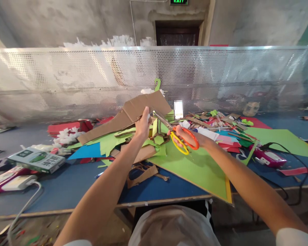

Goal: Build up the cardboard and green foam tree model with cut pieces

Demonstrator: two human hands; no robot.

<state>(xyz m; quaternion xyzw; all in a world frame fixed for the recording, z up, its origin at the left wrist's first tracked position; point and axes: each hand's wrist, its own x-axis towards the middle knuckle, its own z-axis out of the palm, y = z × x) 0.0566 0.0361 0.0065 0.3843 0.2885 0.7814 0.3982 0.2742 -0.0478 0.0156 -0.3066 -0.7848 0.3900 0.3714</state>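
Observation:
My left hand (143, 123) grips a long, curved piece of brown cardboard (136, 108) near its right part, the thumb pressed on its face. In my right hand (181, 134) is a pair of scissors (185, 138) with one orange and one yellow handle. The metal blades point up and left at the cardboard's lower edge, close to my left hand; whether they touch it I cannot tell. Beneath both hands lies a heap of green paper and cardboard scraps (157, 131). A large green sheet (192, 167) extends under my right hand toward the table edge.
A perforated metal screen (92, 75) runs along the back of the blue table (92, 191). On the left are a green-and-white box (37, 159) and a white charger (19, 183) with its cable. A magenta device (268, 156) with a black cord sits right, among paper scraps (228, 136).

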